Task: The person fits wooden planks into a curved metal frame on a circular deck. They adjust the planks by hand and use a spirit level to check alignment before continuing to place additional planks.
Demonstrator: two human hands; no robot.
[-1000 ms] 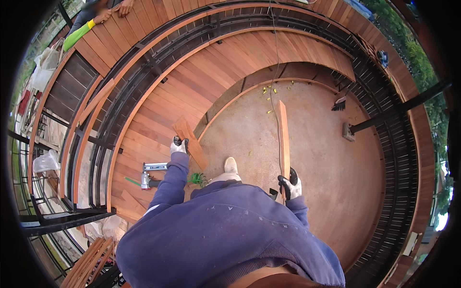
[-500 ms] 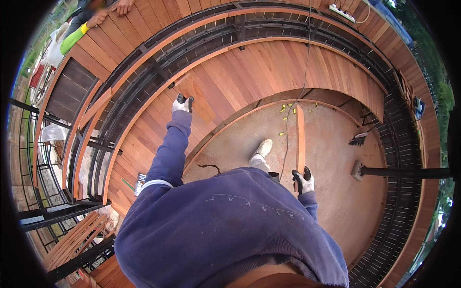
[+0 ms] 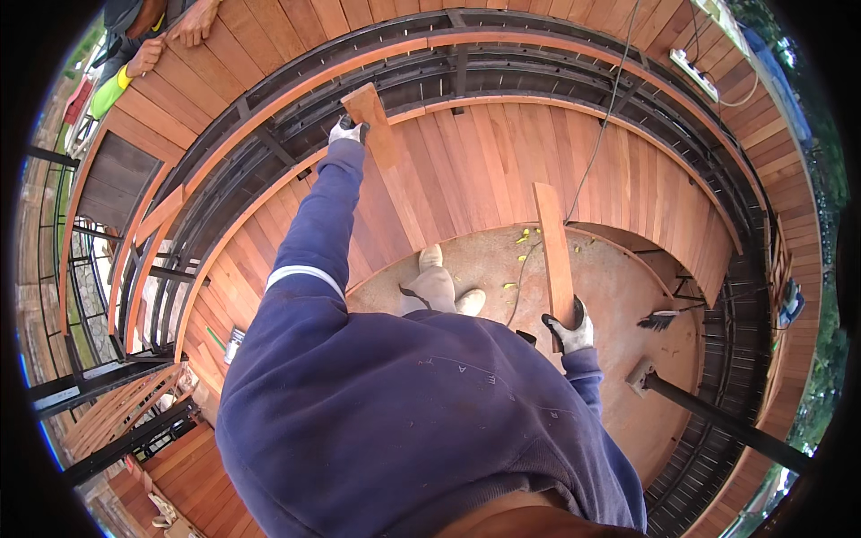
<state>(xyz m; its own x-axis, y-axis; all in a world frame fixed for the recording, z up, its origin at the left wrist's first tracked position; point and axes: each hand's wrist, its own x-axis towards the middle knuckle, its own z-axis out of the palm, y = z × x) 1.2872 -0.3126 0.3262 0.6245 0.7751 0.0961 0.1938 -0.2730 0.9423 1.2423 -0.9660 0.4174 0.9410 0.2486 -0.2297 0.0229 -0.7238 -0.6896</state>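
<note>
One short board [image 3: 377, 124] in left hand [image 3: 348, 130], fingers closed round left edge, across outer edge of curved deck [image 3: 466, 161]; contact with deck hard to judge from above. One longer board [image 3: 555, 255] in right hand [image 3: 574, 329], gripped at near end, far end over deck's inner edge. Both likely stiff, light, smooth; longer one probably tip-heavy, steadier held at mid-length.

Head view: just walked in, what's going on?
A person in a blue sweatshirt has both gloved hands full. The left hand holds a wooden board at the outer edge of the curved plank bench. The right hand holds a second board, pointing away, its far end overlapping the bench in the picture. At upper left, a co-worker's hands are at the outer planks.
</note>
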